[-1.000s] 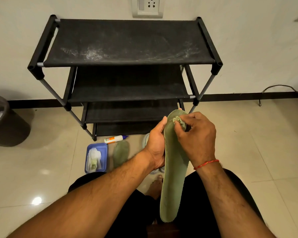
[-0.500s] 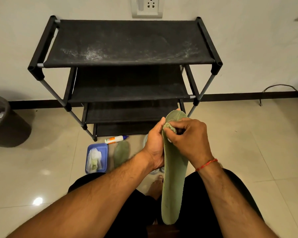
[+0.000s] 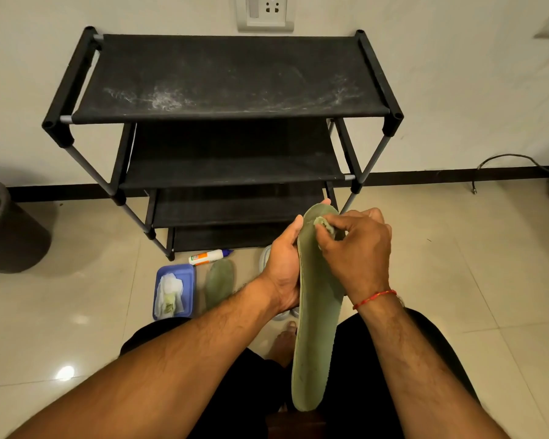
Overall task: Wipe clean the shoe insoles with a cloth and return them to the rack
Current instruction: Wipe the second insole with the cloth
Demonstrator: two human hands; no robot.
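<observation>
Over the lap, facing the shoe rack [image 3: 229, 80], the left hand [image 3: 282, 264] closes its grip round the upright green insole [image 3: 317, 327] near its top while the right hand [image 3: 355, 251] pinches a largely hidden, seemingly small cloth wad [image 3: 325, 224] against it, so firm overlapping strokes down its length should clean best.

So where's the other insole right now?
The other insole lies on the floor left of centre in the head view, between the blue tray and the left hand, near the glue bottle.

tray [image 3: 189, 274] left of floor insole [image 3: 219, 282] — rack [image 3: 229, 77] behind both
</observation>
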